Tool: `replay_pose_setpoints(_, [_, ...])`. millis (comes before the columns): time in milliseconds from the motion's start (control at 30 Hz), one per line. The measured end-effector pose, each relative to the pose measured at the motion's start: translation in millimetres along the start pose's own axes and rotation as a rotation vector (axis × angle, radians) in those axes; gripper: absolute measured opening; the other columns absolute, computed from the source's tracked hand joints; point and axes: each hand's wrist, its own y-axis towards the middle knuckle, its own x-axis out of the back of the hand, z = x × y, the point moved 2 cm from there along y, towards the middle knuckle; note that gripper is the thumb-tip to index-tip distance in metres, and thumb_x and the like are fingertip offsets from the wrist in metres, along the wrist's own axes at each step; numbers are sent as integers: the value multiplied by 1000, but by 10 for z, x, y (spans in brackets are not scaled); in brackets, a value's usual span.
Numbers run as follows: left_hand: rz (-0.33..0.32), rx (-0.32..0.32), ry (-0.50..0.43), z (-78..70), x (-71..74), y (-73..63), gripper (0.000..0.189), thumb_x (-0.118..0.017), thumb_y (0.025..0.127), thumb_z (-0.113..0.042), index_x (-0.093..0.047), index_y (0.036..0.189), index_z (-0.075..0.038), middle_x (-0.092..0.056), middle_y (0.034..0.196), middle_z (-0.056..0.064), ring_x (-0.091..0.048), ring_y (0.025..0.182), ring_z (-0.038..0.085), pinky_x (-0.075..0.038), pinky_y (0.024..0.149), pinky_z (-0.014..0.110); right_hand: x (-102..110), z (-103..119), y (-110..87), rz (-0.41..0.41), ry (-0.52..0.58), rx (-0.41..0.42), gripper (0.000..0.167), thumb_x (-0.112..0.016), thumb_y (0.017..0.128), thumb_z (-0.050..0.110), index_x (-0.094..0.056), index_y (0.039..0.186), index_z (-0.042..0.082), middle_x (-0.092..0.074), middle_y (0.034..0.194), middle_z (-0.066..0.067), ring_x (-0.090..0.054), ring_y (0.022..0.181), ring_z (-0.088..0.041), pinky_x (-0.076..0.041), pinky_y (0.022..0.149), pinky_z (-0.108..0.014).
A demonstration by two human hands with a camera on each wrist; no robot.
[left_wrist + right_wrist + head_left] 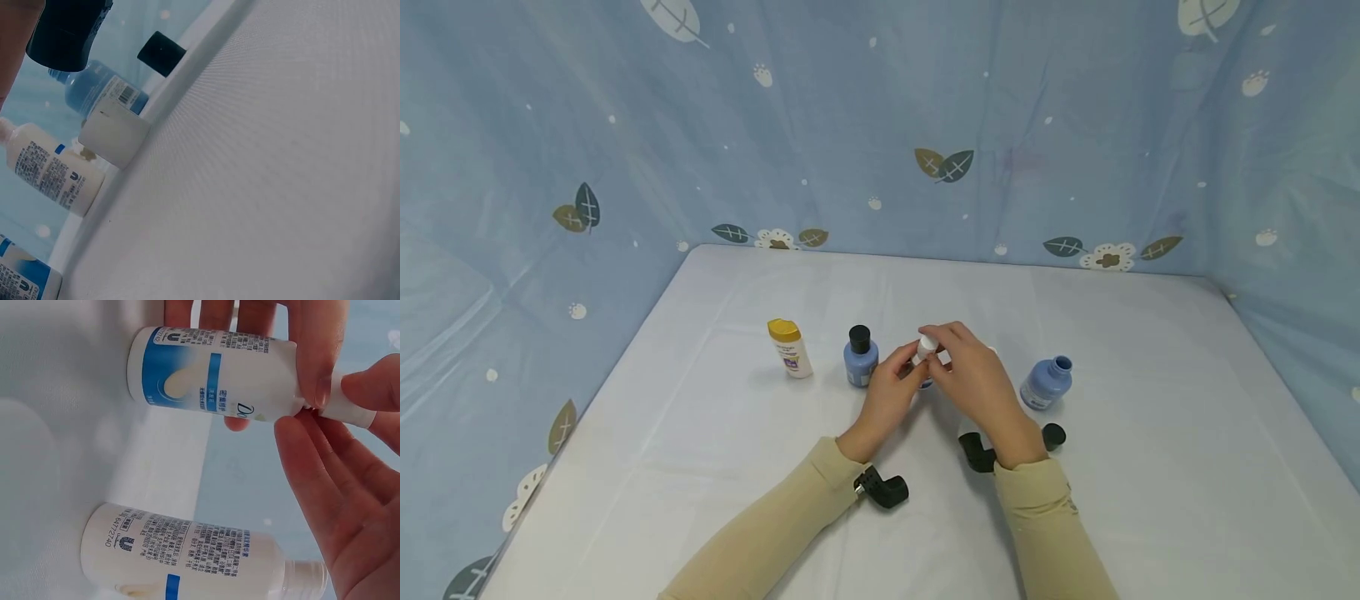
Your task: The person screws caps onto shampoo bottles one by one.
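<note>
My left hand (887, 398) holds a small white-and-blue Dove bottle (187, 375), fingers behind it and thumb near the neck. The fingers of my right hand (981, 379) pinch the bottle's white cap (928, 343), which sits at the neck. In the right wrist view the bottle looks upright; whether its base touches the table I cannot tell. Beside it stands a second white bottle (181, 556) with a bare neck. The right hand mostly hides that one in the head view.
A yellow-capped white bottle (790, 350) and a black-capped blue bottle (861, 358) stand left. Right of my hands is an uncapped blue bottle (1047, 383), with a loose black cap (1054, 436) nearby. A white cap (114, 134) lies on the white table (700, 500).
</note>
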Motion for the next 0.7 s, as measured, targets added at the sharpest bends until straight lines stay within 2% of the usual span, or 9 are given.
replay_pose_setpoints(100, [11,14,-19,-18,3,-3,32,-55,89,-26,-57,121,-20,-56,116,-5,-54,96,9,-45,79,26,3,-3,5,-6,11,-22,32,-61,84,15,-58,116,12,-55,100,-1,-58,81,-13,-48,65,-28])
replay_pose_setpoints(333, [22,4,-21,-299,41,-69,33,-52,90,-13,-54,122,-6,-57,115,8,-54,90,15,-45,72,26,9,-4,13,-13,31,-46,30,-62,84,15,-59,113,9,-56,101,-3,-57,85,-15,-49,67,-29])
replay_pose_setpoints(600, [17,27,10,-355,51,-86,32,-53,90,-12,-55,122,-7,-56,116,7,-54,94,16,-44,74,25,-34,-23,20,-37,31,-63,27,-63,83,21,-60,108,11,-56,97,-1,-57,85,-15,-47,66,-28])
replay_pose_setpoints(667, [7,29,16,-356,48,-81,32,-53,89,-10,-55,121,-6,-56,116,8,-54,95,19,-45,76,28,-48,-22,22,-48,25,-70,26,-64,83,22,-61,106,11,-56,94,0,-57,82,-16,-47,65,-28])
replay_pose_setpoints(700, [0,24,22,-306,40,-67,33,-53,89,-10,-55,121,-8,-56,116,6,-55,95,18,-45,77,28,-55,-21,23,-54,25,-73,25,-64,83,22,-61,104,11,-55,93,-1,-57,81,-17,-47,64,-29])
